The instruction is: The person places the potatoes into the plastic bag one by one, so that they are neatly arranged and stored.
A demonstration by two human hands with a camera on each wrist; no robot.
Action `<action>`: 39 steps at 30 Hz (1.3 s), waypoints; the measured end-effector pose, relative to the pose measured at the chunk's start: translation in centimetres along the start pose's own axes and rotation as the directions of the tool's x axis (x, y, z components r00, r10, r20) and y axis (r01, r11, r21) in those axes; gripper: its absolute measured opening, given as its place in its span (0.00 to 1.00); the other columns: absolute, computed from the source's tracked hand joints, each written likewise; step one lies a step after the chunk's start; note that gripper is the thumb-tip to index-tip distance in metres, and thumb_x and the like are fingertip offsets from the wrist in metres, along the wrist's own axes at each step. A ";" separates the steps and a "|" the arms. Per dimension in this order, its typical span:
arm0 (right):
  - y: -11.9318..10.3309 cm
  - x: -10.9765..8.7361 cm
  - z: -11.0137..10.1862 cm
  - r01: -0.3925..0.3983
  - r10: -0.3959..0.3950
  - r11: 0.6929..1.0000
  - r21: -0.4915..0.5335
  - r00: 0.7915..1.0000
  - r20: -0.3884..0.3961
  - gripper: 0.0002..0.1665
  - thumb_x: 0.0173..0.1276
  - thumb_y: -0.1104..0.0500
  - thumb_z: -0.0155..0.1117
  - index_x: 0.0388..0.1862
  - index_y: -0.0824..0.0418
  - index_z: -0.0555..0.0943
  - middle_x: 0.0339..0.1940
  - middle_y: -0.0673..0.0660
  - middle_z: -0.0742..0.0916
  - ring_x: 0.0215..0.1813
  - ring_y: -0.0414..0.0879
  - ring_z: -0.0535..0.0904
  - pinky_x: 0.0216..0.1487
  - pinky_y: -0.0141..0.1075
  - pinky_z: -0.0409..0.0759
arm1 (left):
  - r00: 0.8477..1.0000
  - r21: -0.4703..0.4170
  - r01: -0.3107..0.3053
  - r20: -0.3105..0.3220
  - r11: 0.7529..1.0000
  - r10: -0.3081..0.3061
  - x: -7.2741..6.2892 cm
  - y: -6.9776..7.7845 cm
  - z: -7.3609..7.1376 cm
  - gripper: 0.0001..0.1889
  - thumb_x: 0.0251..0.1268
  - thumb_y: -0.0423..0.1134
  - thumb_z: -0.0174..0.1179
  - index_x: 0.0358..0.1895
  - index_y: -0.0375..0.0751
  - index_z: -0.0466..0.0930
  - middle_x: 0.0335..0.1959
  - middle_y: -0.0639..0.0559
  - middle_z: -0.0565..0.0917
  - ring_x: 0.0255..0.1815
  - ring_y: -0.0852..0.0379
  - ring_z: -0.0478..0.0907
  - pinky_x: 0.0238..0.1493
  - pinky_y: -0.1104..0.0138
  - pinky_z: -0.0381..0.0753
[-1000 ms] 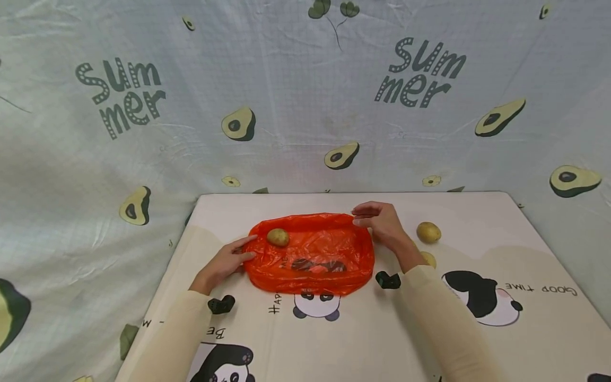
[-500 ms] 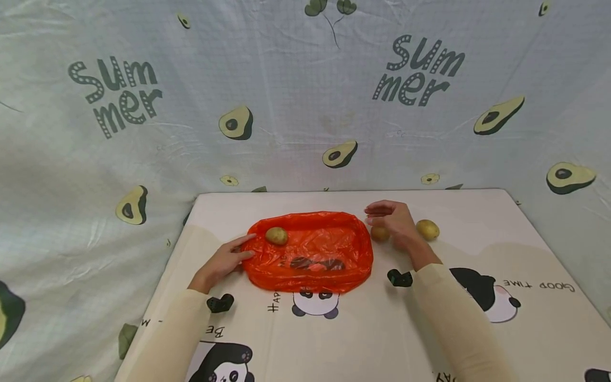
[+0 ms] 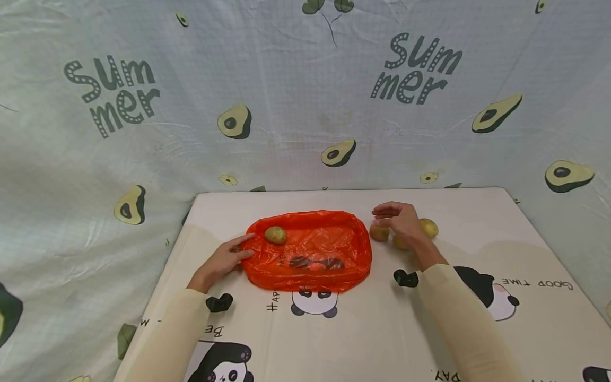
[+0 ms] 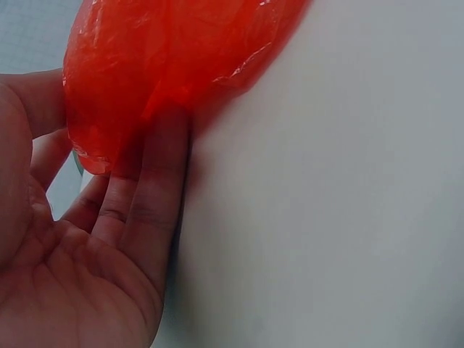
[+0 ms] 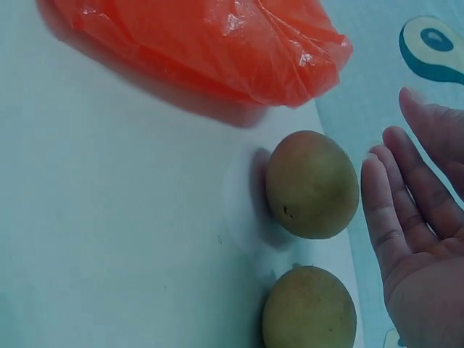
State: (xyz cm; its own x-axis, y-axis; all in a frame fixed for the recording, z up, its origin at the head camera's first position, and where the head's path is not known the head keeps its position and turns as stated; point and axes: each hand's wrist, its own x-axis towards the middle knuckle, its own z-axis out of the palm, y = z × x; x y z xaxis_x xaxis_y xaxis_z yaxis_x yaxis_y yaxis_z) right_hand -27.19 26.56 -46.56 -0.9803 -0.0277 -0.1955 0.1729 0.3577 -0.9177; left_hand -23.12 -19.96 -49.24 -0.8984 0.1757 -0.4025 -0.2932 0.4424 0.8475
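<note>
A red plastic bag [image 3: 310, 281] lies spread with its mouth up, its rim rolled out into an oval. One potato [image 3: 275, 235] sits inside near its left end. My left hand [image 3: 226, 262] holds the bag's left edge; in the left wrist view the fingers [image 4: 156, 188] reach behind the thin film, with the thumb on the near side. My right hand [image 3: 401, 222] hovers right of the bag, fingers extended and holding nothing. Beneath and beside it are a potato [image 3: 379, 233], a second potato [image 3: 400, 243] partly covered by the hand, and a third potato [image 3: 429, 227].
The white tabletop [image 3: 363, 339] carries printed pandas and lettering. A pale cloth [image 3: 286, 79] with avocado prints hangs behind the table and at its sides. Dark wrist-worn pieces [image 3: 219, 303] show beside both forearms.
My right hand has drawn away rightward from the bag's right rim, uncovering a potato beside the bag. The left hand stays at the left edge, and the potato inside keeps its place.
</note>
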 end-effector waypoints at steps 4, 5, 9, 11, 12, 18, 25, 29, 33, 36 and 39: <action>0.2 -0.1 -0.2 0.026 -0.027 0.999 -0.025 1.000 -0.012 0.25 0.71 0.63 0.67 0.66 0.62 0.80 0.67 0.65 0.84 0.65 0.56 0.80 0.69 0.43 0.80 | 1.000 0.009 -0.005 -0.009 1.000 0.005 0.1 -0.1 0.0 0.32 0.80 0.40 0.55 0.83 0.50 0.60 0.77 0.36 0.67 0.49 0.52 0.76 0.41 0.69 0.78; 0.3 -0.2 -0.3 0.035 -0.035 0.999 -0.034 0.999 -0.013 0.24 0.72 0.63 0.66 0.66 0.63 0.80 0.67 0.65 0.84 0.65 0.56 0.80 0.71 0.46 0.79 | 1.000 0.010 -0.007 -0.010 1.000 0.007 0.1 -0.2 0.0 0.32 0.80 0.40 0.55 0.83 0.50 0.60 0.77 0.36 0.67 0.49 0.52 0.76 0.41 0.69 0.78; 0.6 -0.3 -0.5 0.061 -0.063 0.996 -0.069 0.998 -0.014 0.24 0.71 0.64 0.66 0.66 0.64 0.80 0.67 0.66 0.84 0.67 0.60 0.79 0.74 0.53 0.76 | 1.000 0.013 -0.006 -0.023 1.000 0.006 0.2 -0.4 0.0 0.31 0.80 0.39 0.55 0.82 0.52 0.61 0.78 0.37 0.67 0.49 0.51 0.76 0.42 0.69 0.78; 0.7 -0.3 -0.6 0.067 -0.068 0.994 -0.089 0.998 -0.007 0.25 0.71 0.64 0.66 0.66 0.65 0.79 0.67 0.67 0.83 0.68 0.61 0.78 0.74 0.55 0.75 | 1.000 0.016 -0.010 -0.025 1.000 0.010 0.1 -0.4 0.0 0.31 0.80 0.39 0.55 0.82 0.51 0.61 0.78 0.36 0.67 0.49 0.51 0.76 0.42 0.69 0.78; 0.8 -0.3 -0.6 0.067 -0.068 0.993 -0.098 0.998 -0.005 0.25 0.71 0.64 0.67 0.66 0.65 0.80 0.67 0.67 0.83 0.69 0.62 0.78 0.74 0.56 0.75 | 1.000 0.019 -0.012 -0.027 1.000 0.012 0.1 -0.4 0.0 0.31 0.80 0.39 0.55 0.82 0.51 0.61 0.78 0.36 0.67 0.49 0.51 0.76 0.42 0.69 0.79; 1.0 -0.7 -0.5 0.051 -0.051 0.989 -0.140 0.999 0.006 0.26 0.70 0.63 0.67 0.67 0.64 0.79 0.68 0.67 0.82 0.70 0.62 0.76 0.74 0.57 0.74 | 1.000 0.011 -0.011 -0.024 1.000 0.011 0.0 -0.5 0.0 0.31 0.80 0.39 0.55 0.82 0.50 0.61 0.75 0.36 0.69 0.48 0.52 0.76 0.41 0.68 0.77; 1.4 -1.2 -0.5 0.026 -0.022 0.986 -0.167 0.999 0.024 0.29 0.70 0.62 0.67 0.69 0.64 0.77 0.69 0.68 0.81 0.71 0.63 0.75 0.74 0.57 0.73 | 1.000 0.016 -0.011 -0.025 1.000 0.011 -0.2 -0.7 0.1 0.31 0.79 0.39 0.56 0.82 0.49 0.61 0.73 0.36 0.70 0.43 0.53 0.76 0.40 0.68 0.78; 1.5 -1.2 -0.6 -0.005 0.013 0.983 -0.186 0.999 0.043 0.29 0.69 0.62 0.68 0.69 0.63 0.77 0.70 0.67 0.81 0.70 0.62 0.74 0.74 0.57 0.74 | 1.000 0.002 -0.014 -0.019 1.000 0.014 -0.2 -0.7 0.1 0.31 0.79 0.39 0.56 0.82 0.48 0.62 0.74 0.36 0.70 0.45 0.53 0.76 0.40 0.68 0.77; 1.5 -0.9 -0.6 -0.002 0.017 0.978 -0.208 0.997 0.074 0.30 0.66 0.63 0.69 0.68 0.64 0.78 0.69 0.66 0.82 0.70 0.62 0.75 0.73 0.57 0.74 | 1.000 0.004 -0.022 -0.021 1.000 0.022 -0.3 -0.8 0.0 0.31 0.79 0.39 0.56 0.82 0.48 0.62 0.73 0.35 0.70 0.43 0.53 0.76 0.40 0.68 0.77; 1.6 -0.7 -0.6 -0.004 0.024 0.974 -0.225 0.996 0.087 0.30 0.64 0.63 0.70 0.67 0.63 0.79 0.68 0.66 0.82 0.69 0.62 0.75 0.72 0.57 0.75 | 0.999 0.003 -0.024 -0.021 1.000 0.024 -0.3 -0.8 0.0 0.31 0.79 0.38 0.55 0.82 0.47 0.62 0.72 0.35 0.70 0.41 0.54 0.75 0.38 0.68 0.77; 1.6 -0.5 -0.7 -0.005 0.029 0.968 -0.253 0.995 0.092 0.30 0.64 0.63 0.69 0.67 0.62 0.80 0.67 0.66 0.83 0.68 0.61 0.76 0.71 0.55 0.76 | 0.999 0.005 -0.028 -0.017 1.000 0.028 -0.3 -0.7 -0.1 0.31 0.79 0.38 0.55 0.82 0.47 0.61 0.72 0.35 0.70 0.40 0.54 0.75 0.38 0.68 0.77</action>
State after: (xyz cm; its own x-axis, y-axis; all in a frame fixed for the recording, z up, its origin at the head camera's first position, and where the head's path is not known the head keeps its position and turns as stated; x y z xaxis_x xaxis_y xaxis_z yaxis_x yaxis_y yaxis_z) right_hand -26.50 27.79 -47.67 -0.9618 -0.1033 -0.2534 0.1481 0.5821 -0.7995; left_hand -22.69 -20.38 -49.70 -0.9118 0.1730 -0.3725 -0.2663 0.4415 0.8568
